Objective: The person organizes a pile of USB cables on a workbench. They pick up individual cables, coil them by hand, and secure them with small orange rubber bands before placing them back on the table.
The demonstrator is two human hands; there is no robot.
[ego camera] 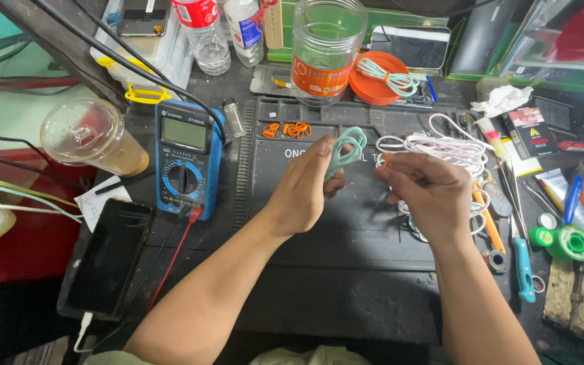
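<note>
Coiled cable held above a cluttered repair mat

The left hand (303, 189) pinches a pale green cable coil (346, 150) over the black mat (346, 223); the right hand (422, 189), fingers curled together, hides whatever it grips, beside white cables (454, 149).

A pale green cable (346, 150), coiled into loops, held upright above the black mat.

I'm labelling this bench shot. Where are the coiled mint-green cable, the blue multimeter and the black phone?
coiled mint-green cable (346, 150), head view, on the loops above the left hand.
blue multimeter (185, 157), head view, on its face below the display.
black phone (111, 253), head view, mid-screen.
</note>
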